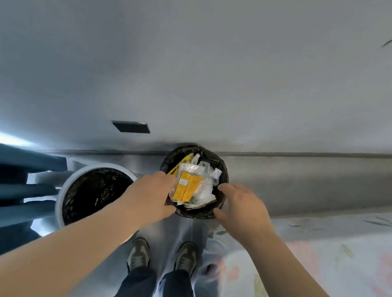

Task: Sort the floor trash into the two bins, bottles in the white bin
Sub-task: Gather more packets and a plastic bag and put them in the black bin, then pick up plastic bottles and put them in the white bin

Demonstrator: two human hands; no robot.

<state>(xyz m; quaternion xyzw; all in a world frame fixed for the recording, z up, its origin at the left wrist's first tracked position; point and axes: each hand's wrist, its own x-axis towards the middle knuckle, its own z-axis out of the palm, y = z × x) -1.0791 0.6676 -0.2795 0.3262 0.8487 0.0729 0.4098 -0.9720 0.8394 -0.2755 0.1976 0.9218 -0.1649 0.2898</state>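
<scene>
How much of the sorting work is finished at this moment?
Done: the dark bin is piled with wrappers and a yellow box. In hand: the left hand and right hand rest at its rim, seemingly holding nothing. Left: unclear; no trash shows on the visible floor, and no bottles are discernible in the white bin.

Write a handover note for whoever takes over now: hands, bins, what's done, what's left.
Left hand and right hand: both open, one at each side of the dark bag-lined bin, holding nothing.
That bin is heaped with a yellow carton and clear plastic wrappers.
White round bin beside it: dark liner; contents unclear.
No loose trash visible on the floor; check outside this view.
</scene>
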